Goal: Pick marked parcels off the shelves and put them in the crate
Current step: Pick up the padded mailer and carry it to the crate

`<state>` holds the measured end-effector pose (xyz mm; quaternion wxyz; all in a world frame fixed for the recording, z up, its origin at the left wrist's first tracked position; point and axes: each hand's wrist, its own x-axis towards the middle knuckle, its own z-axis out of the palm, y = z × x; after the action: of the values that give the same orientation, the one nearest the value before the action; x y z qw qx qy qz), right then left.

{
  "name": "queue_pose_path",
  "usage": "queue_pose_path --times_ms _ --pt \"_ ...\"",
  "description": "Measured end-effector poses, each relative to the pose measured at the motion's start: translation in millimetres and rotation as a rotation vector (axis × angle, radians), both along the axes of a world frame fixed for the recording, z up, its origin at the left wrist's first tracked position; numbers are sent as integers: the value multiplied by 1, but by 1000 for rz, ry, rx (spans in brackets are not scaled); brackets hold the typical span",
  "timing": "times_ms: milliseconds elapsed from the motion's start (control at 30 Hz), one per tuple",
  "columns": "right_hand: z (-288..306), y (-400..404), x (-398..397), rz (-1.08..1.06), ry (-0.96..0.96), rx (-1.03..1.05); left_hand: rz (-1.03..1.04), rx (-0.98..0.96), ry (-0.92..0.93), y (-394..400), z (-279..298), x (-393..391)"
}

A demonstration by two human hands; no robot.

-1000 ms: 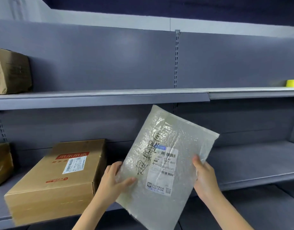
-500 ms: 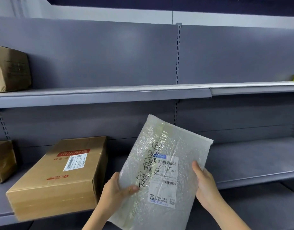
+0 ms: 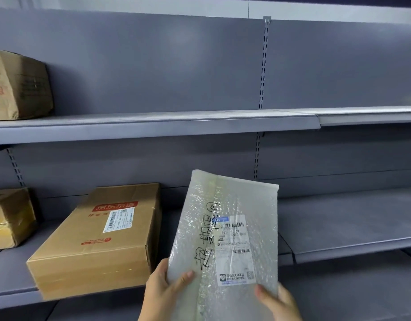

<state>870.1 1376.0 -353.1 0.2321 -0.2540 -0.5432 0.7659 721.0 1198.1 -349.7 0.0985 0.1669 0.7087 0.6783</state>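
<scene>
A flat, translucent bubble-wrap parcel (image 3: 225,242) with black handwritten characters and a white shipping label is held upright in front of the lower shelf. My left hand (image 3: 164,291) grips its lower left edge, thumb on the front. My right hand (image 3: 277,302) holds its lower right corner. No crate is in view.
A large brown carton (image 3: 100,239) with a red logo and label lies on the lower shelf (image 3: 338,230), left of the parcel. A smaller taped box (image 3: 11,217) sits at the far left. Another brown box (image 3: 19,85) stands on the upper shelf (image 3: 176,125).
The parcel has dropped lower in view and turned more upright. Both hands slid down to its lower corners. The view has shifted, so the yellow item at the right is out of sight.
</scene>
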Motion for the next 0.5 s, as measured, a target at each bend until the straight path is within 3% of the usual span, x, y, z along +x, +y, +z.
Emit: queue_pose_path --times_ms 267,500 --pt "12 -36 -2 146 58 94 1 36 -36 -48 -5 7" --pt "11 -64 15 253 44 121 143 -8 10 -85 -5 41"
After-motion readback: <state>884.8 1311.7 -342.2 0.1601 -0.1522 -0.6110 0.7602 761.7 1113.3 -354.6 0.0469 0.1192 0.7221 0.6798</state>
